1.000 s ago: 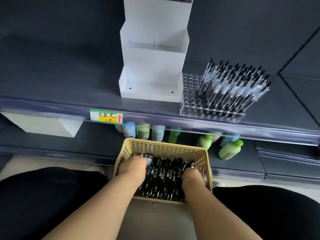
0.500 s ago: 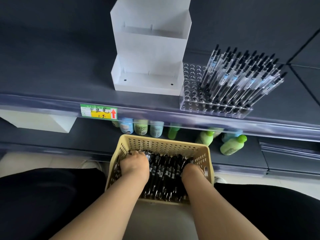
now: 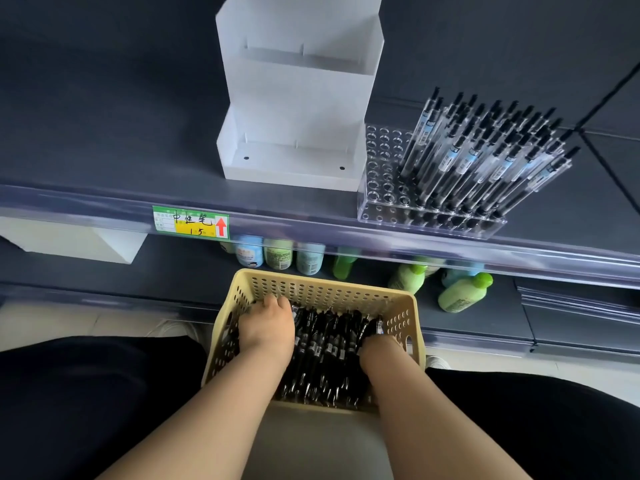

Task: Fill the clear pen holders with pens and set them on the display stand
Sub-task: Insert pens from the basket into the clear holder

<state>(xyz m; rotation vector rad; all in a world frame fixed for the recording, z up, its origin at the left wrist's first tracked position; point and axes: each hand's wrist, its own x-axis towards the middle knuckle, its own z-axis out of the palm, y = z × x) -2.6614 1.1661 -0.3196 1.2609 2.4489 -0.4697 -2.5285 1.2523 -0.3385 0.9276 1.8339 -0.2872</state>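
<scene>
Left hand (image 3: 266, 327) and right hand (image 3: 379, 348) sink into pens (image 3: 325, 341) in the basket (image 3: 325, 277), fingers hidden: grip cannot be told. Part-filled clear pen holder (image 3: 381, 168) stands at the shelf (image 3: 104, 150) front edge, beside the display stand (image 3: 294, 116).

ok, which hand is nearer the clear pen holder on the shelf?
Right. The right hand is at the right of the basket, below the pen holder; the left hand is further left.

A shop aisle: dark shelving (image 3: 104, 140) with a price label (image 3: 190, 222), bottled goods (image 3: 464, 293) below.
</scene>
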